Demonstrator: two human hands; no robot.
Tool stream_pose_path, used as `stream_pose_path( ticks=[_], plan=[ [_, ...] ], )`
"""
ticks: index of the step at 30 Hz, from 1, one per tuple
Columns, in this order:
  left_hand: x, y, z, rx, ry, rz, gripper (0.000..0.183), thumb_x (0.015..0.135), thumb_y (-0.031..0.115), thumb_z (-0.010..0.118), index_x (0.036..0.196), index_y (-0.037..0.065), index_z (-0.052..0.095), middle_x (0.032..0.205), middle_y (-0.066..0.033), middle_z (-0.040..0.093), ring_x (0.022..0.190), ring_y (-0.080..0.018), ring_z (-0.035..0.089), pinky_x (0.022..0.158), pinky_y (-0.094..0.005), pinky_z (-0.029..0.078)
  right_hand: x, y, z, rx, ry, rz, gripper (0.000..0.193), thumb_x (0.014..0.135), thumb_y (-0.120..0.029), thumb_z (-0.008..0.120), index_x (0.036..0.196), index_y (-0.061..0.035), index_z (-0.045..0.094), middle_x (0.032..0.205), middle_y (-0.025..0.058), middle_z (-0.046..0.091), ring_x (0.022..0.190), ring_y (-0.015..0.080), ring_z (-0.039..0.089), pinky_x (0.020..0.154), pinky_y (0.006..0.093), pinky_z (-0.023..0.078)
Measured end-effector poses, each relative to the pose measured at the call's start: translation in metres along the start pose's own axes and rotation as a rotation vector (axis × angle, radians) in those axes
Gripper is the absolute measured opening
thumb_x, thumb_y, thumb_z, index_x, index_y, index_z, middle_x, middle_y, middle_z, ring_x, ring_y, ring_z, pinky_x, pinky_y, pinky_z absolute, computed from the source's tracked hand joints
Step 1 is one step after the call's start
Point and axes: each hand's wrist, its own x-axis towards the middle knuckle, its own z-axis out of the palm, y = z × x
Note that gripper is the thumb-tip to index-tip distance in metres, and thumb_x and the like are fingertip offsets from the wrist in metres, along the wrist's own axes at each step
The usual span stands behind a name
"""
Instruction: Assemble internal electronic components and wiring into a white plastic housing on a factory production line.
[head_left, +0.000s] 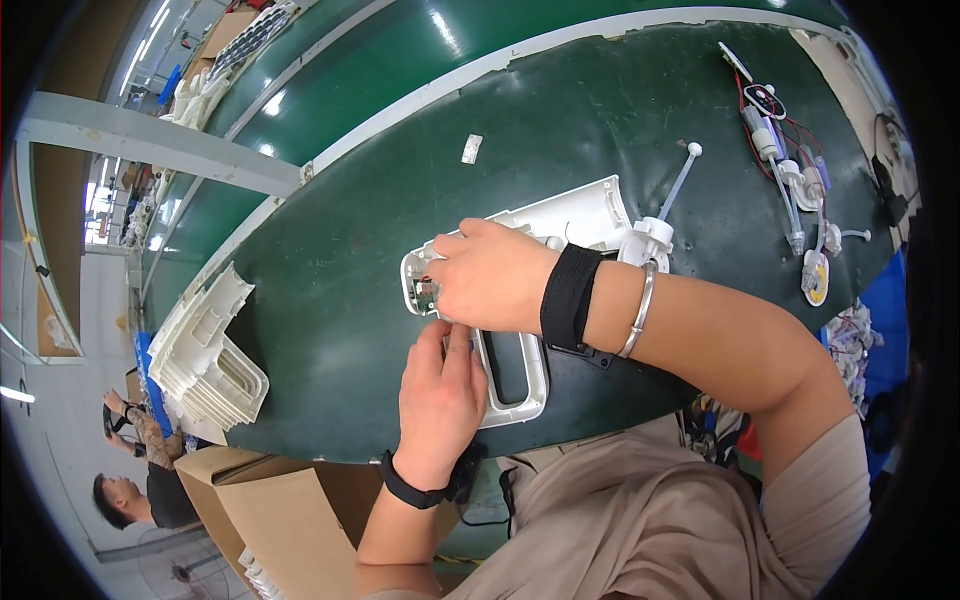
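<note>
Seen from the head camera, your two hands meet over a white plastic housing (560, 225) lying flat on the dark green workbench (350, 300), near its front edge and just ahead of your body. Your right hand (490, 275) reaches across from the right, curled over the housing's left end, its fingers bent down beside a small green circuit board (425, 293) set in that end; whether the fingertips actually pinch the board you cannot tell, since the hand hides them. Your left hand (440, 390) lies palm down with its fingers extended, pressing on the housing's looped handle section (520, 375) just below the right hand. A black strap and a metal bangle (640, 308) ring your right wrist; a black band rings the left.

To the left on the bench stands a stack of white moulded parts (210, 360). At the far right lie wired components with red leads (790, 160). A cardboard box (270, 510) sits below the bench edge, and another person (135, 480) is at lower left.
</note>
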Motion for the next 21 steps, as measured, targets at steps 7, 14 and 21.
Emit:
stream_pose_path(
  ticks=[7, 14, 21],
  plan=[
    [0.015, -0.002, -0.011, 0.066, -0.160, 0.102, 0.033, 0.075, 0.003, 0.058, 0.107, 0.000, 0.057, 0.095, -0.0153, 0.054, 0.084, -0.0312, 0.056, 0.071, -0.0415, 0.047, -0.003, -0.006, -0.002, -0.037, 0.002, 0.045, 0.010, 0.076, -0.017, 0.059, 0.076, -0.0152, 0.069, 0.090, -0.0019, 0.062, 0.097, 0.0163, 0.055, 0.074, 0.0302, 0.044],
    [0.013, 0.003, -0.057, 0.091, 0.043, 0.298, 0.040, 0.072, 0.003, 0.065, 0.112, 0.001, 0.057, 0.098, -0.0122, 0.057, 0.090, -0.0293, 0.055, 0.085, -0.0439, 0.044, -0.109, 0.016, -0.075, 0.350, 0.532, 0.290, 0.009, 0.081, -0.012, 0.062, 0.088, -0.0071, 0.064, 0.083, 0.0081, 0.060, 0.081, 0.0266, 0.059, 0.068, 0.0357, 0.048],
    [0.097, 0.065, -0.044, 0.149, -0.042, 0.782, 0.033, 0.073, 0.002, 0.064, 0.105, 0.004, 0.061, 0.091, -0.0091, 0.059, 0.088, -0.0266, 0.056, 0.084, -0.0388, 0.045, -0.178, -0.008, -0.052, 0.290, 0.198, 0.806, 0.036, 0.077, -0.029, 0.070, 0.101, -0.0080, 0.053, 0.086, 0.0110, 0.061, 0.082, 0.0322, 0.060, 0.069, 0.0400, 0.048]
  ],
)
